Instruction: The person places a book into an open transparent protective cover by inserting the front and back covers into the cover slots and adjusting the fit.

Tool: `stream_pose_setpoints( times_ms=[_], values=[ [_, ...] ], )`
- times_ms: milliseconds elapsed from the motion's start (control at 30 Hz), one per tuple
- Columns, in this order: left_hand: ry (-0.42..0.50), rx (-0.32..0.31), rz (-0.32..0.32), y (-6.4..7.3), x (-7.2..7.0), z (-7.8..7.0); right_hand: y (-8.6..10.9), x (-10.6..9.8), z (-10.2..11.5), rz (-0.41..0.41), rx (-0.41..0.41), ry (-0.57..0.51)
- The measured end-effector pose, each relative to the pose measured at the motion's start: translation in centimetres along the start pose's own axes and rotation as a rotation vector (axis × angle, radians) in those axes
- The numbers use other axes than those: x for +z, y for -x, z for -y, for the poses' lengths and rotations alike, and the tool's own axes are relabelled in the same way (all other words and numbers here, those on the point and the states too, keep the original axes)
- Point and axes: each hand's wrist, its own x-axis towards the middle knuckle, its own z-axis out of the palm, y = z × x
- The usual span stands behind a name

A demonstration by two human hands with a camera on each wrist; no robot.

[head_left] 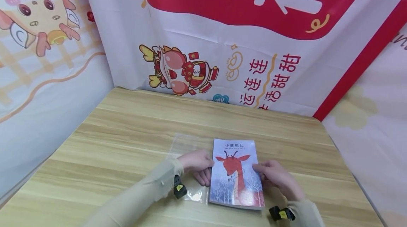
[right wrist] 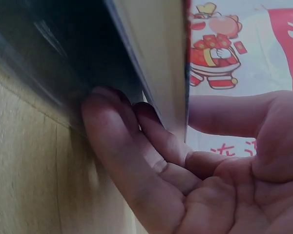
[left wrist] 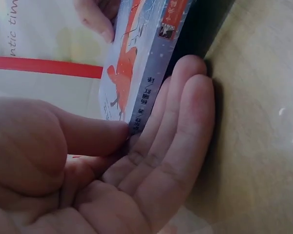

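A paperback book (head_left: 234, 170) with a red deer on its pale blue cover is held face up over the table by both hands. My left hand (head_left: 196, 164) grips its left side, thumb at the cover's edge; the left wrist view shows the fingers reaching below the printed spine (left wrist: 149, 90). On the opposite side my right hand (head_left: 279, 177) pinches the book, thumb on the cover and fingers underneath. The right wrist view shows cream page edges (right wrist: 161, 58) between that thumb and fingers. A clear plastic sleeve (head_left: 182, 143) lies flat on the table, partly hidden by the left hand.
The wood-grain table (head_left: 127, 142) reaches back to a printed white and red cloth (head_left: 203, 25). More printed cloth hangs along the left (head_left: 63, 96) and right (head_left: 375, 142) sides. Black straps with yellow marks (head_left: 180, 189) circle both sleeved wrists.
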Motion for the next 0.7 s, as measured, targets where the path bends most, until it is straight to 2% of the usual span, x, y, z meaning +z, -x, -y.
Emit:
stream_pose_setpoints(
  times_ms=[333,700],
  values=[
    [0.09,0.0,0.026,-0.4,-0.5,0.6,0.3,0.5,-0.2,-0.085,-0.026,0.034],
    [0.137,0.032,0.049,-0.7,-0.9,1.3,-0.3,0.7,-1.1,-0.189,-0.058,-0.016]
  ],
)
